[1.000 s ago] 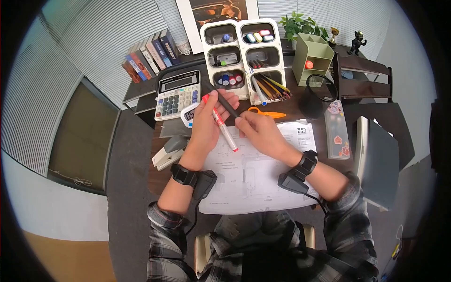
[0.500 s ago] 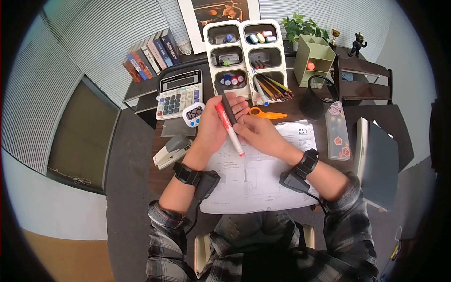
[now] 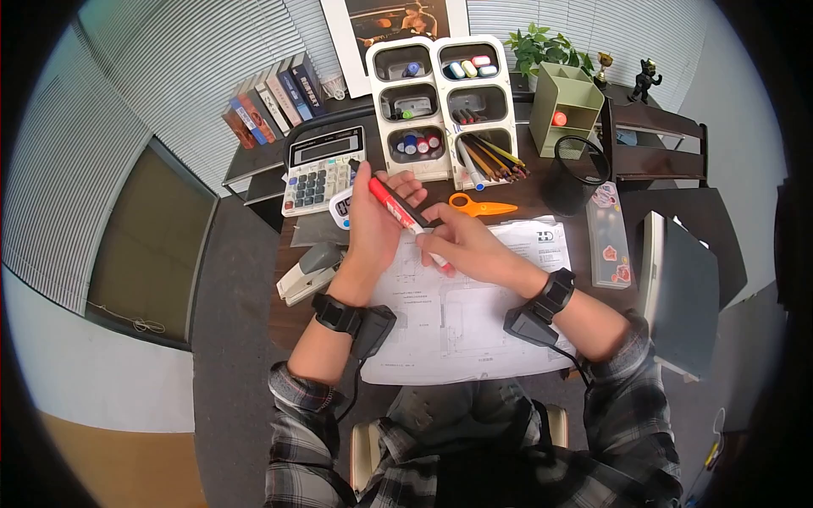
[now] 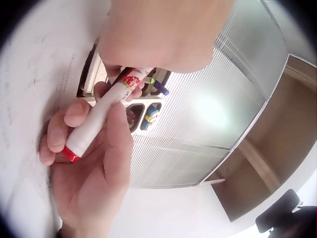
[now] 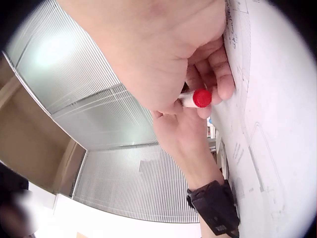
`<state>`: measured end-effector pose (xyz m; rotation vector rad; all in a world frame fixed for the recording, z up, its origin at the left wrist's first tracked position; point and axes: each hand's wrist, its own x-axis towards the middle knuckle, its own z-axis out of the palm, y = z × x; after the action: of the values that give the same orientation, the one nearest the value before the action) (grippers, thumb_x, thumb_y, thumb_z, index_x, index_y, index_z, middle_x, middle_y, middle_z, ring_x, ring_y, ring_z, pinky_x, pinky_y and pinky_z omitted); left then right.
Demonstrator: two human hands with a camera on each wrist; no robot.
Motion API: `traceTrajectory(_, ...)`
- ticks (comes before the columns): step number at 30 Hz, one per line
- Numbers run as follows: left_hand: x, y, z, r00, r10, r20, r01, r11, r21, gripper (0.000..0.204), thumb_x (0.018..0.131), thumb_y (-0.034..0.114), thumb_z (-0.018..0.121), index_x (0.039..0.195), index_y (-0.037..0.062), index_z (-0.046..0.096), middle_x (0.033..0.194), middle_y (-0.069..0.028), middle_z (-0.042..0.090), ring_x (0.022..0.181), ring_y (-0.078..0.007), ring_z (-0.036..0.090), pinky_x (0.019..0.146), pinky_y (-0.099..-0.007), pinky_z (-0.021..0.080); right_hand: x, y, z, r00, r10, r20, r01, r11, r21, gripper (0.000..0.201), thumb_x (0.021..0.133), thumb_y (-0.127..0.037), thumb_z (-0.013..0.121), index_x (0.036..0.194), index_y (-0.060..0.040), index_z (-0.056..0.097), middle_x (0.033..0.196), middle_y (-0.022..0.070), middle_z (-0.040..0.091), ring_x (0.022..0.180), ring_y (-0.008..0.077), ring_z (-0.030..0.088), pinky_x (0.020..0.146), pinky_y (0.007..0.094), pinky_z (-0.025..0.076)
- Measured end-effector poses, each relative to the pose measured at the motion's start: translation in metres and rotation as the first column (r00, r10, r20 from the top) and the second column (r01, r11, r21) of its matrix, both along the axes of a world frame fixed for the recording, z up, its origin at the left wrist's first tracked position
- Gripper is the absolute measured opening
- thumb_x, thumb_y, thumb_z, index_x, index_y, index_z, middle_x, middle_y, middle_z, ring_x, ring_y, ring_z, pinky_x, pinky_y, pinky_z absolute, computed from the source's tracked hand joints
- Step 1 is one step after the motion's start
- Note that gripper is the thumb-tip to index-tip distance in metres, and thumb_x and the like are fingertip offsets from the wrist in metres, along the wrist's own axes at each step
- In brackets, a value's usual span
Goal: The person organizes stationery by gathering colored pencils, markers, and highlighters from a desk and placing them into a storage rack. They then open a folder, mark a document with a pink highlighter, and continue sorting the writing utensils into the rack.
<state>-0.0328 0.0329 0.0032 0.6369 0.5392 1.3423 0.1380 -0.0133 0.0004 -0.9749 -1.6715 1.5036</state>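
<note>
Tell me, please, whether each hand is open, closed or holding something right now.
Left hand: holding the black marker, thumb over it.
Right hand: pinching the red-and-white marker; whether it also grips the black one cannot be told.

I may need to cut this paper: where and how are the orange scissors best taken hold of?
Probably by the handle loop, from above and the near side: the orange scissors lie flat, tapered end pointing right, with the white organizer close behind the loop. The right hand is nearest, but it holds the red-and-white marker.
</note>
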Motion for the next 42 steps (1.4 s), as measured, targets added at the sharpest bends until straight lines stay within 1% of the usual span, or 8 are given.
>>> traceTrajectory(2, -0.004, 0.003, -0.001, 0.995, 0.095, 0.006, -0.095, 0.995, 0.019, 0.037, 0.103, 0.043, 0.046, 0.088, 0.0094, 0.050, 0.098, -0.0122, 0.064, 0.094, -0.0248, 0.062, 0.093, -0.0414, 0.052, 0.000, 0.000, -0.002, 0.999, -0.027, -0.030, 0.028, 0.999, 0.034, 0.029, 0.099, -0.020, 0.059, 0.117, 0.0017, 0.051, 0.075, 0.0043, 0.065, 0.056, 0.0081, 0.055, 0.050, 0.0240, 0.046)
traceTrajectory(9, -0.002, 0.003, -0.001, 0.989, 0.123, -0.082, -0.121, 0.992, 0.030, 0.035, 0.103, 0.040, 0.048, 0.086, 0.0098, 0.052, 0.095, -0.0108, 0.064, 0.092, -0.0231, 0.062, 0.083, -0.0360, 0.051, -0.002, 0.003, -0.003, 0.976, -0.102, -0.194, 0.111, 0.993, 0.037, 0.024, 0.103, -0.017, 0.048, 0.119, 0.0006, 0.049, 0.077, 0.0064, 0.061, 0.055, 0.0094, 0.055, 0.049, 0.0249, 0.046)
traceTrajectory(12, -0.001, -0.001, 0.003, 0.984, 0.139, -0.110, -0.136, 0.990, 0.031, 0.034, 0.103, 0.039, 0.050, 0.086, 0.0096, 0.053, 0.089, -0.0075, 0.062, 0.084, -0.0189, 0.059, 0.077, -0.0317, 0.049, -0.001, 0.004, -0.002, 0.955, -0.144, -0.260, 0.143, 0.989, -0.022, 0.024, 0.105, -0.019, 0.045, 0.119, 0.0004, 0.049, 0.078, 0.0065, 0.061, 0.054, 0.0093, 0.054, 0.049, 0.0247, 0.046)
traceTrajectory(14, -0.002, 0.002, -0.001, 0.984, 0.143, -0.103, -0.136, 0.988, 0.073, 0.028, 0.101, 0.036, 0.055, 0.090, 0.0102, 0.054, 0.082, -0.0039, 0.061, 0.076, -0.0101, 0.054, 0.066, -0.0266, 0.041, -0.001, 0.006, -0.005, 0.950, -0.155, -0.272, 0.153, 0.988, -0.028, 0.024, 0.105, -0.020, 0.045, 0.117, 0.0000, 0.050, 0.077, 0.0062, 0.061, 0.054, 0.0092, 0.054, 0.049, 0.0246, 0.046)
traceTrajectory(18, -0.006, 0.005, -0.005, 0.964, 0.157, -0.215, -0.130, 0.983, 0.132, 0.024, 0.101, 0.031, 0.057, 0.092, 0.0092, 0.055, 0.076, -0.0010, 0.057, 0.069, -0.0075, 0.050, 0.061, -0.0232, 0.038, -0.002, 0.005, -0.001, 0.965, -0.124, -0.232, 0.118, 0.992, -0.040, 0.022, 0.105, -0.022, 0.046, 0.111, -0.0015, 0.053, 0.074, 0.0050, 0.058, 0.052, 0.0091, 0.051, 0.049, 0.0248, 0.044)
traceTrajectory(24, 0.000, -0.004, 0.001, 0.957, 0.048, -0.286, -0.015, 0.993, 0.116, 0.022, 0.099, 0.028, 0.060, 0.094, 0.0069, 0.061, 0.072, 0.0025, 0.050, 0.061, -0.0073, 0.042, 0.057, -0.0215, 0.034, 0.003, 0.000, 0.012, 0.981, -0.046, -0.187, 0.036, 0.998, -0.055, 0.025, 0.105, -0.025, 0.046, 0.107, -0.0011, 0.055, 0.070, 0.0038, 0.054, 0.052, 0.0105, 0.049, 0.047, 0.0258, 0.041)
traceTrajectory(29, 0.005, -0.010, 0.004, 0.888, -0.131, -0.441, 0.188, 0.978, 0.088, 0.027, 0.099, 0.028, 0.061, 0.109, 0.0042, 0.065, 0.073, 0.0043, 0.049, 0.063, -0.0049, 0.041, 0.059, -0.0202, 0.033, 0.001, 0.005, 0.002, 0.964, -0.062, -0.259, 0.039, 0.995, -0.093, 0.030, 0.105, -0.028, 0.044, 0.106, -0.0001, 0.055, 0.070, 0.0049, 0.053, 0.052, 0.0115, 0.049, 0.046, 0.0265, 0.041)
traceTrajectory(42, 0.007, -0.014, 0.008, 0.865, -0.190, -0.464, 0.270, 0.957, 0.111, 0.030, 0.101, 0.027, 0.057, 0.114, 0.0020, 0.065, 0.076, 0.0050, 0.050, 0.068, -0.0030, 0.044, 0.057, -0.0192, 0.032, 0.009, 0.004, 0.014, 0.952, -0.117, -0.284, 0.019, 0.946, -0.324, 0.036, 0.105, -0.036, 0.039, 0.095, -0.0047, 0.052, 0.064, 0.0017, 0.044, 0.050, 0.0123, 0.039, 0.046, 0.0282, 0.032)
